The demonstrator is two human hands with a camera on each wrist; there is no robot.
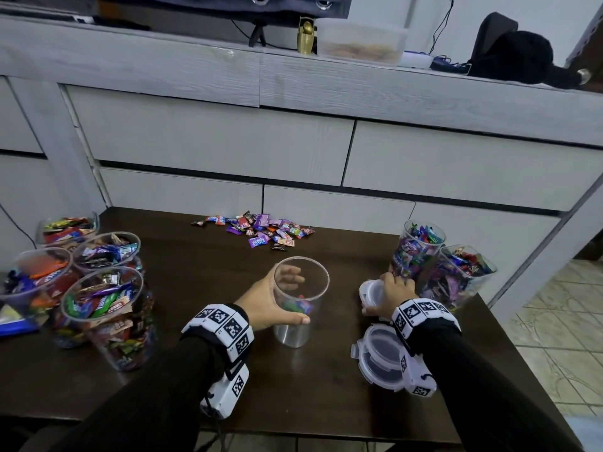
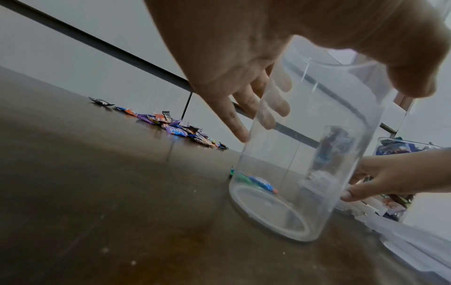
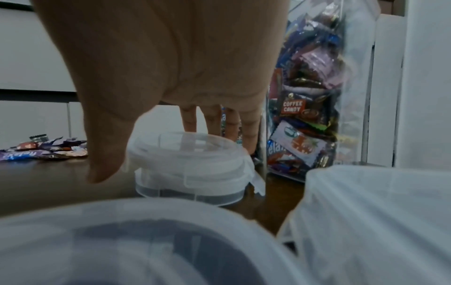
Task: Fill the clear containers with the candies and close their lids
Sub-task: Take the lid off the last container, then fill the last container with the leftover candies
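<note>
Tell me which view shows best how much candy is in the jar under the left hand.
The left wrist view: through the clear jar wall it shows only a few wrappers lying at the bottom. The head view looks down into the jar, where the left hand partly covers it. The right wrist view misses it.

We see a dark, glossy wooden desk [image 1: 202, 288], a smooth clear plastic container [image 1: 298, 308], cloudy translucent plastic lids [image 1: 380, 352], shiny foil candy wrappers [image 1: 261, 228], and matt grained white drawer fronts [image 1: 208, 141].
</note>
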